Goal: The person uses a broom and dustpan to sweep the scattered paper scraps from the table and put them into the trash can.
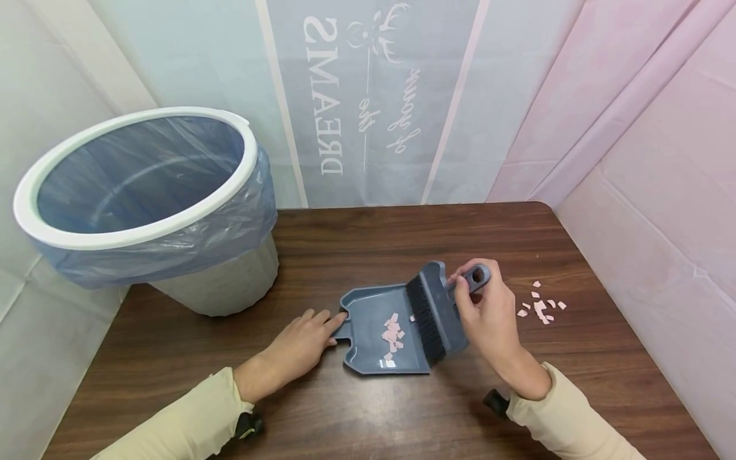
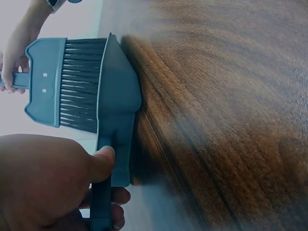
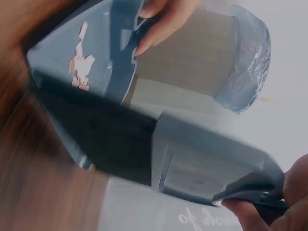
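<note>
My left hand [image 1: 305, 342] grips the short handle of a blue-grey dustpan [image 1: 368, 300] on the table; the left wrist view shows the thumb on top of the handle [image 2: 101, 204] and fingers curled beneath. A small heap of pale pink paper scraps [image 1: 393, 333] lies in the pan. With my right hand [image 1: 489, 313] I hold a matching hand brush [image 1: 445, 306] by its handle, which ends in a hanging hole. Its dark bristles [image 1: 424, 319] stand over the pan's front lip, with one scrap beside them. More paper scraps [image 1: 540, 310] lie on the table, right of the right hand.
A large bin [image 1: 230, 281] lined with a translucent blue bag and topped by a white rim [image 1: 250, 153] stands at the table's back left. Behind the wooden table [image 1: 368, 415] hangs a printed curtain [image 1: 374, 96]. Pale cloth walls [image 1: 661, 191] flank both sides.
</note>
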Demonstrator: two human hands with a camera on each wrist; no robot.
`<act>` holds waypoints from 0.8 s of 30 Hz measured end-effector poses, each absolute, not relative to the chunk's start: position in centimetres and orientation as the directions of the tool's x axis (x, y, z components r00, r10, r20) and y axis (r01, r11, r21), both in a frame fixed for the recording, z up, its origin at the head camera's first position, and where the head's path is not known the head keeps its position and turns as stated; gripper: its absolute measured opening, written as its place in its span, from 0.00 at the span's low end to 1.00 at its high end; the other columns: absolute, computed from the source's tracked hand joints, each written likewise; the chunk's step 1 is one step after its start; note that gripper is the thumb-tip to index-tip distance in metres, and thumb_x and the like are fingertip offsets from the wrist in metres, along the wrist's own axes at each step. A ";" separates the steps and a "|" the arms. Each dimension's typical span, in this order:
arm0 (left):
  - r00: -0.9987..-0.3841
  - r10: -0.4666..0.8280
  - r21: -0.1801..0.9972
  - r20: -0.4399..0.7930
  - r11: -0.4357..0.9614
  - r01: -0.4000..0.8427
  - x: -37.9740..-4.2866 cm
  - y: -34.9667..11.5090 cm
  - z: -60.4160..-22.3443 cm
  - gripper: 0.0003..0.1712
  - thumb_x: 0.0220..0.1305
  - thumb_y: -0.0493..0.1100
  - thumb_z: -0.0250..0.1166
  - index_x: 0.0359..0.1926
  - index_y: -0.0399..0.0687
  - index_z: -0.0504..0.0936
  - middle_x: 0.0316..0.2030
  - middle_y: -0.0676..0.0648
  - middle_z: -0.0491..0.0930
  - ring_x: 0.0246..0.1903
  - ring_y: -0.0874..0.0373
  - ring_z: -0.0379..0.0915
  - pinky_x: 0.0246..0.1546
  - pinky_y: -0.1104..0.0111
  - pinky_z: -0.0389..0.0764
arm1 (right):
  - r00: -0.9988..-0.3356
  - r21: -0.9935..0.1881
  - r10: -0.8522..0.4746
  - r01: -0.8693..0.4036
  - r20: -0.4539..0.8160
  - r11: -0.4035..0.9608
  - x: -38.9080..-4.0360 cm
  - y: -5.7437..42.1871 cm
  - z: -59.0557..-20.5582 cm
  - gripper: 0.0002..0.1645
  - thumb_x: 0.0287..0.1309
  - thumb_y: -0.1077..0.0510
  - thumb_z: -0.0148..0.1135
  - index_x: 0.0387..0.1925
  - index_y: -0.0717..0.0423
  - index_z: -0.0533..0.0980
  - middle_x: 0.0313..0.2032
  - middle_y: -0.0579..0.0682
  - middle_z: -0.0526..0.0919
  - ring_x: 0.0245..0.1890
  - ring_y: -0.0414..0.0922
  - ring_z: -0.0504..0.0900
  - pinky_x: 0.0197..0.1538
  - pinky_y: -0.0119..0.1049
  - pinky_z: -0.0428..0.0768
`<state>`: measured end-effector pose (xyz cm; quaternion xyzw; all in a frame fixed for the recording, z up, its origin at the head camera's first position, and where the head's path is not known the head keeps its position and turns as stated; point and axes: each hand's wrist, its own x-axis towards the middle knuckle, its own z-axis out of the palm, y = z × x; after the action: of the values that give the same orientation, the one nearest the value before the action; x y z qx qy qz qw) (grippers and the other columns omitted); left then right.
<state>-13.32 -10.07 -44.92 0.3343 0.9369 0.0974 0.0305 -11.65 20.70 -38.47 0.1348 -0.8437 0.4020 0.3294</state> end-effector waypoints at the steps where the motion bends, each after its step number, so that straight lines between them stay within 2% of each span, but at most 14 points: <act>1: -0.774 0.633 0.202 0.010 0.757 0.622 -13.3 -10.1 -44.9 0.25 0.71 0.44 0.65 0.66 0.44 0.76 0.46 0.41 0.79 0.44 0.41 0.77 0.44 0.50 0.82 | -0.758 -0.609 0.038 -0.491 0.651 0.623 -11.7 20.7 -38.5 0.09 0.64 0.75 0.57 0.44 0.67 0.71 0.34 0.52 0.85 0.32 0.35 0.83 0.26 0.21 0.74; 5: -0.772 0.636 0.202 0.010 0.754 0.625 -13.3 -10.1 -44.9 0.24 0.71 0.43 0.65 0.66 0.43 0.76 0.46 0.41 0.79 0.45 0.40 0.77 0.44 0.49 0.82 | -0.792 -0.627 0.022 -0.466 0.610 0.625 -12.0 20.9 -38.8 0.09 0.64 0.75 0.58 0.44 0.66 0.71 0.34 0.51 0.85 0.32 0.35 0.83 0.24 0.22 0.74; 12: -0.777 0.630 0.218 0.002 0.758 0.615 -13.3 -10.1 -44.9 0.25 0.72 0.43 0.64 0.66 0.43 0.76 0.48 0.40 0.79 0.47 0.37 0.78 0.46 0.47 0.82 | -0.804 -0.534 -0.006 -0.401 0.595 0.744 -11.9 20.7 -39.0 0.12 0.63 0.74 0.60 0.46 0.64 0.70 0.34 0.53 0.82 0.26 0.39 0.76 0.27 0.25 0.74; 17: -0.777 0.629 0.222 -0.001 0.758 0.613 -13.3 -10.1 -44.8 0.25 0.72 0.43 0.64 0.66 0.43 0.76 0.48 0.40 0.79 0.46 0.39 0.77 0.45 0.48 0.82 | -0.772 -0.454 -0.027 -0.402 0.636 0.795 -11.8 20.7 -38.9 0.14 0.61 0.74 0.62 0.46 0.64 0.71 0.32 0.52 0.79 0.24 0.38 0.73 0.26 0.28 0.73; 24: -0.786 0.618 0.237 -0.017 0.766 0.598 -13.3 -10.0 -44.7 0.25 0.72 0.44 0.64 0.67 0.44 0.76 0.49 0.39 0.80 0.49 0.35 0.77 0.48 0.46 0.81 | -0.728 -0.463 -0.002 -0.439 0.686 0.770 -11.6 21.0 -38.6 0.15 0.57 0.77 0.62 0.45 0.66 0.72 0.34 0.54 0.82 0.24 0.40 0.75 0.28 0.21 0.70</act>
<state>-13.25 -10.01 -44.70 0.3238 0.9385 0.1102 0.0468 -11.59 20.99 -38.62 0.1262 -0.8745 0.3148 0.3467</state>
